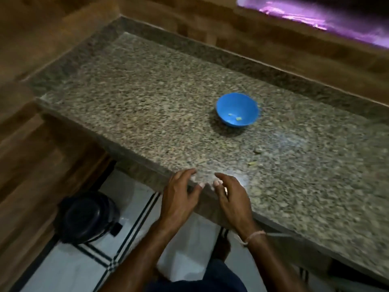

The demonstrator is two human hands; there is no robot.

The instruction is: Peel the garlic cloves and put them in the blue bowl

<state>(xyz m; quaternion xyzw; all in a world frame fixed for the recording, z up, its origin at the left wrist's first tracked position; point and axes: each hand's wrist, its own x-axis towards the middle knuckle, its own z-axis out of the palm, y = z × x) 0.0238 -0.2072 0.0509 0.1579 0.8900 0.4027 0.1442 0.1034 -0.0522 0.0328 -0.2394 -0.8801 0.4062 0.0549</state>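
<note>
A blue bowl (237, 109) stands on the speckled granite counter (147, 106), with two small pale pieces lying inside it. Two small pale bits (257, 150) lie loose on the counter to the right of my hands; blur keeps me from telling whether they are cloves or skins. My left hand (179, 199) and my right hand (230, 197) hover side by side over the counter's front edge, fingers spread and relaxed. Neither hand holds anything, and the bowl is well beyond them.
Wood-patterned walls close in the counter at the back and left. Below the counter's edge, a black round pot (88, 218) sits on the white tiled floor (69, 268). A purple-lit opening (315, 15) shows at the top right.
</note>
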